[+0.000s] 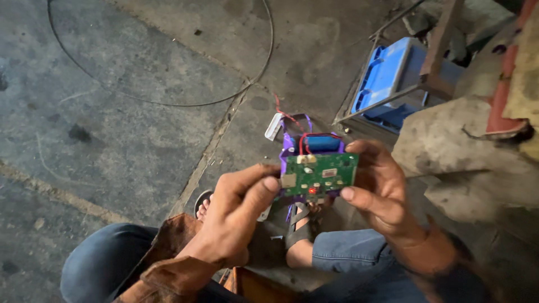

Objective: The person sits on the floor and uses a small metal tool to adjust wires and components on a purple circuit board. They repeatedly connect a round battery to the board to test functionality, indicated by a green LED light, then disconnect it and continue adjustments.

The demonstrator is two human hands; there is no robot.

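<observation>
A small green circuit board (320,173) with a lit red light is held up between both hands above my knees. My left hand (238,216) pinches its left edge with thumb and fingers. My right hand (377,188) grips its right edge. Behind the board sits a blue battery pack (322,143) in a purple casing, joined by red and black wires. A white connector (274,126) dangles on a red wire at the upper left of the pack.
The concrete floor (123,134) has a thin black cable (168,104) looping across it. A blue plastic box (387,78) sits under a metal frame at the upper right. My sandalled feet (297,224) and jeans-clad knees are below.
</observation>
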